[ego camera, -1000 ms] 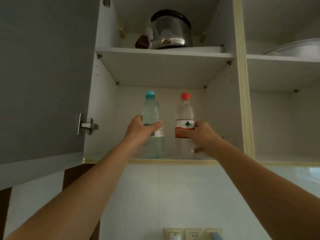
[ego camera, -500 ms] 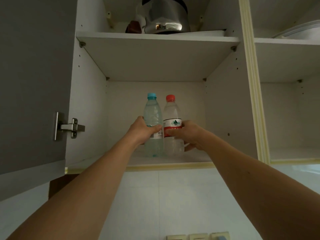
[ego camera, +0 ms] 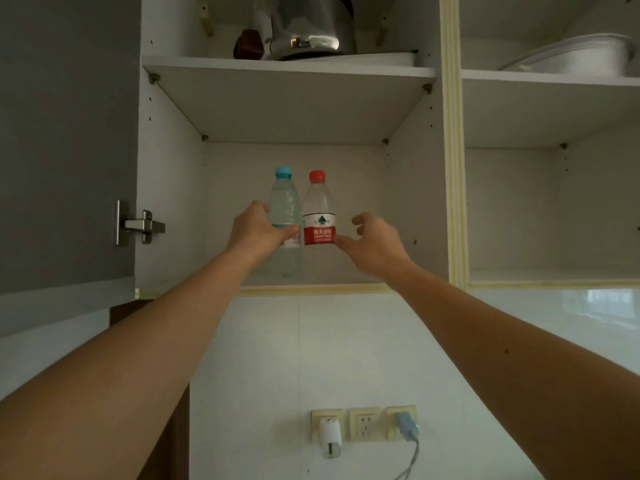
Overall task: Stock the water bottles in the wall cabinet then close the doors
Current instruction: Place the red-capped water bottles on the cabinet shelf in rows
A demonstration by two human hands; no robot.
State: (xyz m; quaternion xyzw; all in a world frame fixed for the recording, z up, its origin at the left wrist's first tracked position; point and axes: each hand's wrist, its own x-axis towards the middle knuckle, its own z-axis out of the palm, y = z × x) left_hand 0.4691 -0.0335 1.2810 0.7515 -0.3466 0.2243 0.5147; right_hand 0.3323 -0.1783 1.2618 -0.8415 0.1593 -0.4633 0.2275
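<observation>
The left hand (ego camera: pixel 254 229) gripped the blue-capped bottle (ego camera: pixel 284 211) at mid-body, fingers curled round its far side and thumb across the label. The right hand (ego camera: pixel 375 242) was spread and loosely curved at the 3 o'clock side of the red-capped bottle (ego camera: pixel 319 211), holding nothing; only the thumb tip lay at the edge of the red label, and contact could not be confirmed.

The wall cabinet (ego camera: pixel 173 209) stood open, its grey door (ego camera: pixel 65 140) swung out at 9 o'clock with a metal hinge (ego camera: pixel 138 223) exposed. A second open compartment (ego camera: pixel 519 209) lay at 3 o'clock, beyond a pale yellow divider (ego camera: pixel 455 168).

Both bottles stood upright on the lower shelf (ego camera: pixel 311 284), near its middle, side by side and touching or nearly so, the blue-capped one at the 9 o'clock side of the other.

On the upper shelf (ego camera: pixel 287 64), at 12 o'clock, sat a steel kettle (ego camera: pixel 311 32) with a small dark object (ego camera: pixel 247 45) just beside it at 9 o'clock. A white dish (ego camera: pixel 575 57) rested on the upper shelf of the neighbouring compartment.

At 6 o'clock, on the tiled wall (ego camera: pixel 263 358), three sockets (ego camera: pixel 363 424) were mounted in a row; a white plug (ego camera: pixel 329 441) occupied one and a blue charger (ego camera: pixel 405 426) with cable another.
</observation>
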